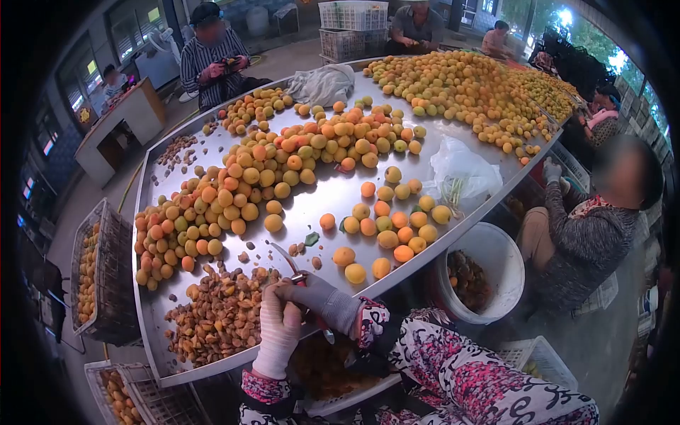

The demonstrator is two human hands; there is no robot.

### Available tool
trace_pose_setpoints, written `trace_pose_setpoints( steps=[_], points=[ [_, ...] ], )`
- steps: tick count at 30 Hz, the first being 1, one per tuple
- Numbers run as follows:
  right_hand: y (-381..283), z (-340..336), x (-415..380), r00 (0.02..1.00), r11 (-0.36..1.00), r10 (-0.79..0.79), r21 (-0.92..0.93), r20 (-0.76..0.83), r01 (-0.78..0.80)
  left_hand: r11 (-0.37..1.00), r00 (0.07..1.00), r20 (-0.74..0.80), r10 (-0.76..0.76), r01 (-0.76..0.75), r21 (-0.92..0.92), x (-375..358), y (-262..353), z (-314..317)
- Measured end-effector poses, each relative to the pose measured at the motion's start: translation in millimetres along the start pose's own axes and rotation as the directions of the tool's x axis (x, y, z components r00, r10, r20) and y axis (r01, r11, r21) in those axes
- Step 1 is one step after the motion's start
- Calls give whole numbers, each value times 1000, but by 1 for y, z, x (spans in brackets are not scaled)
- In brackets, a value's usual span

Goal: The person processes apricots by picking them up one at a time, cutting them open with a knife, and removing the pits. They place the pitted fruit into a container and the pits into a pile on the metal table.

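Observation:
My right hand (324,303), in a grey glove, is closed around a red-handled cutting tool (300,278). The tool's thin curved metal end points up and left over the table, and its lower end shows below the hand. My left hand (280,329), wrapped in white, is closed with its fingertips against the right hand's; anything between them is hidden. Beside the left hand lies a heap of brown-orange apricot pits or pieces (216,315). Whole apricots (382,227) lie loose beyond the right hand, and a long bank of apricots (248,173) crosses the metal table (418,276).
A white bucket (511,287) with dark scraps stands right of the table, near a seated person (584,227). Apricot crates (99,276) stand at the left. A plastic bag (460,170) and a larger apricot pile (460,88) lie farther back. Other people sit around.

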State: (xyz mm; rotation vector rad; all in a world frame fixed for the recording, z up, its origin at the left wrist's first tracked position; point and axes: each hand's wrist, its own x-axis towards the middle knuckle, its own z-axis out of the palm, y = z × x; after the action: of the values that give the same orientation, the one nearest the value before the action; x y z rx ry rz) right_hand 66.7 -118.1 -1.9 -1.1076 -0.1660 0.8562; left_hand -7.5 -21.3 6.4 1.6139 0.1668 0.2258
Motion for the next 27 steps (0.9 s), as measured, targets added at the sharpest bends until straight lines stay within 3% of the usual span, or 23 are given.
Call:
trace_pose_setpoints(
  steps=[3,5,7,10,14,16,20,25,27],
  points=[
    [-8,9,-8,999,997,8,72,-34,-6,993,991,-80,110,-107,44,4,-4,4],
    [-7,13,-11,997,995,39,99,-65,-33,995,989,-111,94,-92,28,3,-10,4],
    [1,17,-9,989,975,-1,220,-145,34,981,954,-231,192,-195,10,8,-28,5],
    [4,19,-6,981,972,-20,226,-191,64,993,964,-236,119,-113,39,10,-9,7],
    [-6,28,-14,968,977,-25,200,-251,77,989,966,-220,135,-117,93,15,0,8],
    [-5,32,-12,928,966,31,251,-370,68,997,962,-263,73,-78,-7,19,-4,10],
    [15,28,4,912,968,-24,218,-409,123,985,957,-281,67,-108,-132,24,-18,9],
    [18,30,4,897,968,-17,216,-441,125,928,947,-315,-63,-60,-369,23,-19,14],
    [21,28,6,920,938,-103,271,-378,216,950,947,-321,0,-101,-297,23,-20,13]
  ],
)
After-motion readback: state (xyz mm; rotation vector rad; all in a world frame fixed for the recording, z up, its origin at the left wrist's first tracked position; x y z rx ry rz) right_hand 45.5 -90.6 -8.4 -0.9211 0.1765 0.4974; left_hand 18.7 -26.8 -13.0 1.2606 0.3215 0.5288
